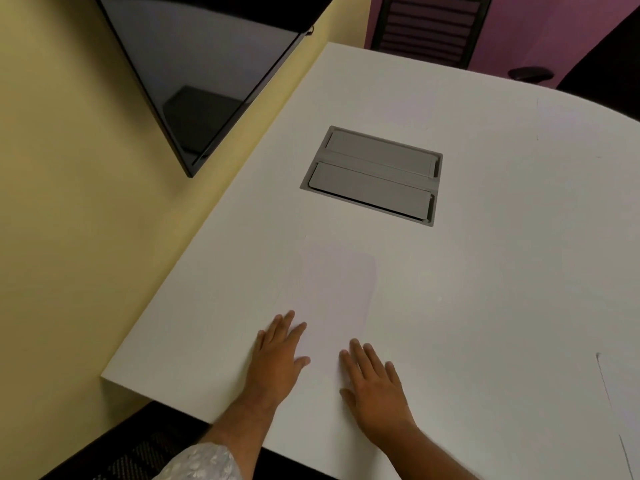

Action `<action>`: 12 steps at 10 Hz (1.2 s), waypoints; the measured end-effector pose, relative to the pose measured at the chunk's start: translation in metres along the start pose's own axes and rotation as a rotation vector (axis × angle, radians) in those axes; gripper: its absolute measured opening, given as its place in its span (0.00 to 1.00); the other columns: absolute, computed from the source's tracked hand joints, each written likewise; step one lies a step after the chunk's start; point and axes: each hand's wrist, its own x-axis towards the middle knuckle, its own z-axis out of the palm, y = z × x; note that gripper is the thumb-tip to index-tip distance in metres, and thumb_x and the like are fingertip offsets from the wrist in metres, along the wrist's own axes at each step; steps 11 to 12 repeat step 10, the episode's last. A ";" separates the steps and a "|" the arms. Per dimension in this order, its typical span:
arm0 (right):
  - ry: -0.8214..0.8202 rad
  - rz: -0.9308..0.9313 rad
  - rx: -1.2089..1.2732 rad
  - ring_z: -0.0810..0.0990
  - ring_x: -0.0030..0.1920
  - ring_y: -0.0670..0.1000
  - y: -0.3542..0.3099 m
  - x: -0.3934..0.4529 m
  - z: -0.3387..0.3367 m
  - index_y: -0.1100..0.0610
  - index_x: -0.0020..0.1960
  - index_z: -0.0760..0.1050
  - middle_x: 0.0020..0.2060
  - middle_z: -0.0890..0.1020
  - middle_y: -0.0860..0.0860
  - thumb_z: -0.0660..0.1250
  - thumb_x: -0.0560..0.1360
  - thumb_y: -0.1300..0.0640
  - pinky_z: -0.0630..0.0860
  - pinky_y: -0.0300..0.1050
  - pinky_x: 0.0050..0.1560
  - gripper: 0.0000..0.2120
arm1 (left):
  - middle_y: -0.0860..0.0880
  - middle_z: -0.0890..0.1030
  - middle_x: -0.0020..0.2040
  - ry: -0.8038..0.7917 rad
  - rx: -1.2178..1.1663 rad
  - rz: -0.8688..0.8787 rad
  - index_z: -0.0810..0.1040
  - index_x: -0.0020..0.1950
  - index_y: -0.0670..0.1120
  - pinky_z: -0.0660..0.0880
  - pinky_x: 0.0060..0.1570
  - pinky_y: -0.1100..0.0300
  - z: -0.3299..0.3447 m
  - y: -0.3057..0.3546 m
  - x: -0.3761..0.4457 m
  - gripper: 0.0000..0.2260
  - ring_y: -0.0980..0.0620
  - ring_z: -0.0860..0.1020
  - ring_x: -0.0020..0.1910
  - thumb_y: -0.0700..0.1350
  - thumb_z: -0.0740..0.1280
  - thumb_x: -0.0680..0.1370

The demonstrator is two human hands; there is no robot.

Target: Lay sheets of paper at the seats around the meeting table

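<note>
A white sheet of paper (337, 299) lies flat on the white meeting table (502, 271), close to the near edge. My left hand (278, 355) rests palm down on the sheet's left edge, fingers spread. My right hand (375, 379) rests palm down on its lower right part, fingers apart. Neither hand grips anything. Another sheet (623, 410) lies at the right edge of the view, partly cut off. A faint third sheet (568, 123) lies at the far right of the table.
A grey cable hatch with two lids (372, 174) is set into the table beyond the sheet. A dark screen (194, 71) hangs on the yellow wall at left. A black chair (429, 29) stands at the table's far end. A dark chair seat (138, 448) is below the near edge.
</note>
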 end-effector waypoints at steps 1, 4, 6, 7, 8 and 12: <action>-0.016 -0.002 0.006 0.41 0.86 0.55 -0.003 0.001 -0.008 0.47 0.86 0.41 0.86 0.39 0.47 0.56 0.86 0.42 0.48 0.60 0.83 0.36 | 0.54 0.43 0.86 0.034 0.005 0.004 0.54 0.85 0.57 0.45 0.82 0.49 -0.001 -0.001 -0.004 0.33 0.51 0.42 0.85 0.58 0.65 0.83; 0.106 0.087 0.151 0.53 0.85 0.54 -0.015 -0.047 -0.041 0.50 0.86 0.47 0.86 0.50 0.49 0.66 0.82 0.44 0.65 0.55 0.80 0.41 | 0.54 0.51 0.86 0.021 -0.071 0.048 0.62 0.83 0.56 0.51 0.82 0.50 -0.027 0.006 -0.042 0.30 0.51 0.47 0.85 0.56 0.67 0.82; 0.078 0.126 0.225 0.57 0.84 0.54 -0.013 -0.090 -0.021 0.50 0.86 0.49 0.86 0.50 0.48 0.68 0.81 0.47 0.70 0.56 0.75 0.41 | 0.52 0.42 0.86 -0.208 0.091 0.078 0.50 0.86 0.56 0.52 0.81 0.46 -0.006 -0.001 -0.073 0.39 0.48 0.43 0.85 0.60 0.67 0.81; 0.089 0.132 0.258 0.58 0.84 0.54 -0.007 -0.105 -0.012 0.50 0.86 0.50 0.86 0.51 0.48 0.68 0.81 0.46 0.71 0.55 0.74 0.41 | 0.51 0.39 0.86 -0.216 0.151 0.071 0.46 0.86 0.56 0.50 0.81 0.44 0.001 0.000 -0.078 0.41 0.46 0.41 0.85 0.61 0.67 0.81; 0.114 0.138 0.300 0.59 0.83 0.53 0.006 -0.131 -0.005 0.48 0.86 0.51 0.86 0.51 0.47 0.69 0.80 0.45 0.71 0.54 0.75 0.41 | 0.51 0.37 0.86 -0.172 0.168 0.066 0.45 0.86 0.55 0.48 0.81 0.41 0.002 0.005 -0.084 0.43 0.46 0.39 0.84 0.61 0.68 0.80; 0.201 0.119 0.347 0.57 0.84 0.51 0.021 -0.166 -0.017 0.46 0.86 0.50 0.86 0.51 0.46 0.68 0.80 0.42 0.67 0.52 0.78 0.41 | 0.54 0.41 0.86 -0.011 0.086 0.134 0.51 0.85 0.54 0.49 0.81 0.39 -0.015 0.037 -0.088 0.42 0.50 0.41 0.84 0.65 0.68 0.78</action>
